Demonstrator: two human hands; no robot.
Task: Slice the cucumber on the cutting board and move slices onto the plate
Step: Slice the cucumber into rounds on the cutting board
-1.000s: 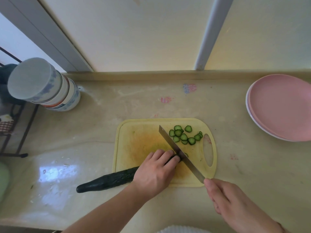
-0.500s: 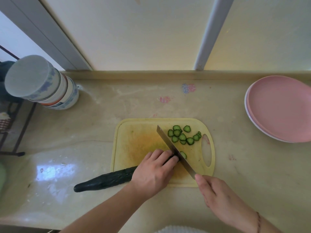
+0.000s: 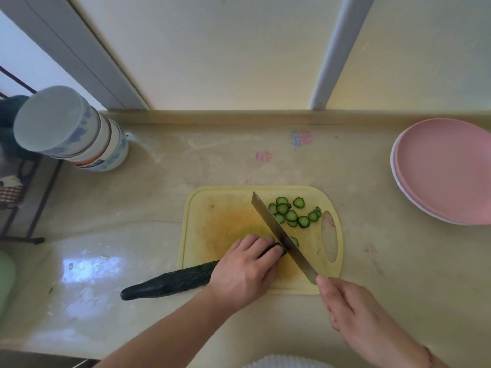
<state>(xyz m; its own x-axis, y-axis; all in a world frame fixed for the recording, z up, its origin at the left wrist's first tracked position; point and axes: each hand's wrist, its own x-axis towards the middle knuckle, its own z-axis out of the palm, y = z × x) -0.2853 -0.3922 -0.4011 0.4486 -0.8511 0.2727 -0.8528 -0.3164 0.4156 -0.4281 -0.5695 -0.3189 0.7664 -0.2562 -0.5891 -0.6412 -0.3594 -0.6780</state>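
At the bottom right of the frame my right hand [image 3: 364,320] is wrapped round the handle of the long steel kitchen knife [image 3: 283,236]; the handle itself is buried in my grip, so only the blade shows. The blade runs diagonally up and left across the pale yellow plastic cutting board [image 3: 212,221], its tip high near the board's top edge.

Just left of the blade, lower centre, my left hand [image 3: 245,270] clamps down over the dark green cucumber [image 3: 170,282], fingers curled and knuckles right beside the steel. The cucumber's uncut tail sticks out lower left, off the board and onto the glossy beige stone counter [image 3: 132,208]. The knife edge seems to sit on the cucumber's cut end, though my fingers hide the contact. One fresh slice [image 3: 294,240] peeks out on the blade's right side.

Further up, right of the blade, a small heap of round green cucumber slices [image 3: 292,213] lies on the board near its oval handle cut-out [image 3: 329,236].

Beyond that, at the far right edge, the stacked pink round plates [image 3: 446,171] sit well apart from the board. Upper left, a stack of blue-and-white patterned ceramic bowls [image 3: 71,128] stands upside down on the counter.
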